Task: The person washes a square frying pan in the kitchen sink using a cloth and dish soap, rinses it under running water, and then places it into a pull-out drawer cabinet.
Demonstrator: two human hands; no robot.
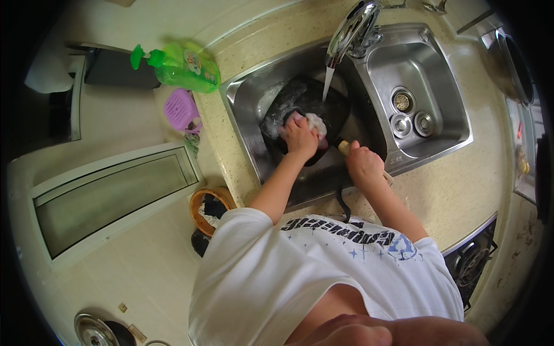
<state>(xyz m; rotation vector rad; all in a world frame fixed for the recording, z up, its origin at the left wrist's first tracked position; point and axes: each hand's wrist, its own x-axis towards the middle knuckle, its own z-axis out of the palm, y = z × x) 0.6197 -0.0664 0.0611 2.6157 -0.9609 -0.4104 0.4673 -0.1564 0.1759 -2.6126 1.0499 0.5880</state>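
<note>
A dark square-looking frying pan (pixel 296 93) lies tilted in the larger, left basin of a stainless steel sink (pixel 249 147). My left hand (pixel 301 137) presses a pink-and-white cloth or sponge (pixel 317 124) against the pan's inner surface, and suds streak the far left side. Most of that cloth is hidden beneath my fingers. Closed around the pan's light-coloured handle (pixel 344 148) is my right hand (pixel 365 166), close to the basin's front right corner. Water runs from the chrome faucet (pixel 346 34) into the pan.
Left of the sink stands a green pump bottle (pixel 188 69) of liquid soap. A purple plastic basket (pixel 181 110) hangs beyond the counter's left edge, above an orange-brown bin (pixel 199 214). Two drain strainers (pixel 401 125) rest in the right basin. A gas stove (pixel 469 261) is at lower right.
</note>
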